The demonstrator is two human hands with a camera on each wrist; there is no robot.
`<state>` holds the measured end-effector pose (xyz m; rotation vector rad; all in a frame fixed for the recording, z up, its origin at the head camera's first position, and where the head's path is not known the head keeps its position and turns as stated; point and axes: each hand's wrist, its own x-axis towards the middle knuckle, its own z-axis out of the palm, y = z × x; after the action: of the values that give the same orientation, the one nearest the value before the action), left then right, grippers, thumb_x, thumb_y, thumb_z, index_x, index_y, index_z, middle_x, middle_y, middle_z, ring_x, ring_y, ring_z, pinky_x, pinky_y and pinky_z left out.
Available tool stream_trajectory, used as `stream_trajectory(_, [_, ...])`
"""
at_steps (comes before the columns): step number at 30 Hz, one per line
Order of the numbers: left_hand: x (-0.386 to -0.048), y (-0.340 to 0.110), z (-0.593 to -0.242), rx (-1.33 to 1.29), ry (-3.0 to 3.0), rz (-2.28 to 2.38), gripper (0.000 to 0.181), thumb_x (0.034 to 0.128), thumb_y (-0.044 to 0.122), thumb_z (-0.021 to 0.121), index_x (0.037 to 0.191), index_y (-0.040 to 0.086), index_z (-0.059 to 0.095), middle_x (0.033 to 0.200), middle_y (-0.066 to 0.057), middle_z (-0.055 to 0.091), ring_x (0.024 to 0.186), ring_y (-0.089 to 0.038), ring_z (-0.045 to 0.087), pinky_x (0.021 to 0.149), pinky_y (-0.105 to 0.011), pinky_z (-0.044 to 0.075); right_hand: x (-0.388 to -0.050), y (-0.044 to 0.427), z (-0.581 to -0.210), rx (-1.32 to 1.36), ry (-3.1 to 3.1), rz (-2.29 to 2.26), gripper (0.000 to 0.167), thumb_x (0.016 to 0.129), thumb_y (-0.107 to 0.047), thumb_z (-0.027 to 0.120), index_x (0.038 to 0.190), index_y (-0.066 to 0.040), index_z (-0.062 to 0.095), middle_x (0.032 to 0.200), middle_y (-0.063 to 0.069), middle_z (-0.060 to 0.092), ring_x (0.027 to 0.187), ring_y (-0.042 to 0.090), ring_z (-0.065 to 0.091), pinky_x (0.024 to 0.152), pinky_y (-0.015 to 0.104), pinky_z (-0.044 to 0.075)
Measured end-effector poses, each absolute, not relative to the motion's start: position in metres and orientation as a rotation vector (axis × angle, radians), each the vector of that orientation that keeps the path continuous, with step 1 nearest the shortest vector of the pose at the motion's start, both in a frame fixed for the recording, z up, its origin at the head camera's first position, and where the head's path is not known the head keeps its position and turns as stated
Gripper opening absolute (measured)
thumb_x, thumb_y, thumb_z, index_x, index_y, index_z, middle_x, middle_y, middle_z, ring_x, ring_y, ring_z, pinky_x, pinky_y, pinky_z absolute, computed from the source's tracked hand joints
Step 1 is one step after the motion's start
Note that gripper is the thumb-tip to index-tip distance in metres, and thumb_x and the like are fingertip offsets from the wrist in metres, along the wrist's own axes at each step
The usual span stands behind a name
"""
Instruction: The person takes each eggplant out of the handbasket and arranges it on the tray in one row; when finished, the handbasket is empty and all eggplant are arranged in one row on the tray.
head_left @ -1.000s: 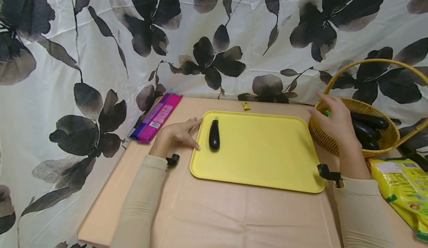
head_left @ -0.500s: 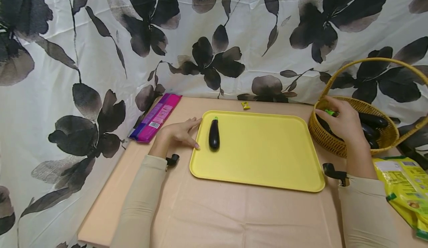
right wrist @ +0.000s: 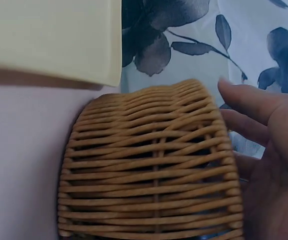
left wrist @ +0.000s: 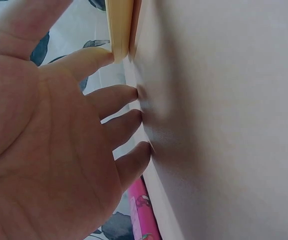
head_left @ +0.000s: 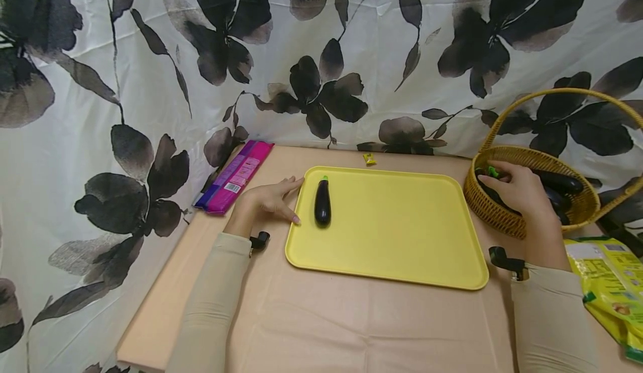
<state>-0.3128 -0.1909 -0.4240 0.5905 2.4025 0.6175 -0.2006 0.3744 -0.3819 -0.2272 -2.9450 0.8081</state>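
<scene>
My left hand (head_left: 268, 201) is at the left edge of a yellow tray (head_left: 397, 228), thumb on the rim. In the left wrist view its fingers stretch out, with several fingertips on the tabletop. One dark eggplant (head_left: 322, 202) with a green stem lies on the tray's left part. My right hand (head_left: 522, 191) reaches into a wicker basket (head_left: 494, 214) at the right. A green stem (head_left: 493, 172) shows between its thumb and index finger, with a dark eggplant body below. The basket wall hides the fingertips in the right wrist view, so their hold is unclear.
More eggplants (head_left: 560, 182) lie in the basket, under its tall arched handle (head_left: 567, 90). A yellow packet (head_left: 610, 289) is at the right, a pink and purple packet (head_left: 235, 177) at the back left. A small yellow wrapped candy (head_left: 369, 159) sits behind the tray.
My right hand has moved right and down into the basket, over the green-stemmed eggplant. The left hand and the eggplant on the tray stay where they were.
</scene>
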Motion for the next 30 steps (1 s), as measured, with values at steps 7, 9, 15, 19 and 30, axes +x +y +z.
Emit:
stream_trajectory(7, [-0.313, -0.191, -0.425, 0.595, 2.397, 0.622, 0.132, 0.0695, 0.051, 0.095, 0.169, 0.027, 0.011, 0.177, -0.011, -0.004, 0.163, -0.032, -0.008, 0.131, -0.055, 0.0, -0.2, 0.38, -0.388, -0.25, -2.983, 0.869, 0.076, 0.104, -0.054, 0.055, 0.156, 0.0, 0.042, 0.131, 0.034, 0.054, 0.108, 0.046, 0.053, 0.081, 0.058, 0.049])
stream_trajectory(9, [-0.313, -0.191, -0.425, 0.601, 2.396, 0.623, 0.133, 0.0696, 0.051, 0.095, 0.169, 0.026, 0.011, 0.177, -0.012, -0.004, 0.163, -0.032, -0.008, 0.131, -0.056, 0.0, -0.2, 0.381, -0.389, -0.242, -2.986, 0.873, 0.077, 0.104, -0.054, 0.054, 0.156, 0.001, 0.042, 0.134, 0.035, 0.053, 0.111, 0.048, 0.054, 0.084, 0.061, 0.049])
stream_trajectory(15, [-0.311, -0.191, -0.423, 0.6, 2.392, 0.643, 0.133, 0.0697, 0.049, 0.096, 0.169, 0.025, 0.011, 0.177, -0.011, -0.005, 0.163, -0.031, -0.009, 0.132, -0.054, -0.001, -0.199, 0.384, -0.39, -0.251, -3.01, 0.884, 0.079, 0.104, -0.055, 0.053, 0.158, 0.001, 0.037, 0.141, 0.039, 0.049, 0.122, 0.056, 0.05, 0.093, 0.072, 0.046])
stream_trajectory(19, [-0.312, -0.191, -0.423, 0.609, 2.396, 0.642, 0.132, 0.0706, 0.048, 0.095, 0.169, 0.025, 0.01, 0.177, -0.012, -0.005, 0.163, -0.032, -0.009, 0.132, -0.054, 0.0, -0.2, 0.385, -0.389, -0.277, -3.032, 0.88, 0.08, 0.105, -0.054, 0.053, 0.159, 0.002, 0.035, 0.145, 0.042, 0.045, 0.129, 0.06, 0.045, 0.101, 0.076, 0.041])
stream_trajectory(30, [-0.312, -0.192, -0.424, 0.605, 2.394, 0.645, 0.132, 0.0696, 0.05, 0.095, 0.169, 0.026, 0.011, 0.177, -0.012, -0.004, 0.163, -0.031, -0.008, 0.132, -0.054, 0.0, -0.196, 0.391, -0.391, -0.249, -2.996, 1.088, 0.078, 0.105, -0.052, 0.054, 0.157, 0.004, 0.038, 0.155, 0.039, 0.036, 0.136, 0.059, 0.04, 0.105, 0.073, 0.041])
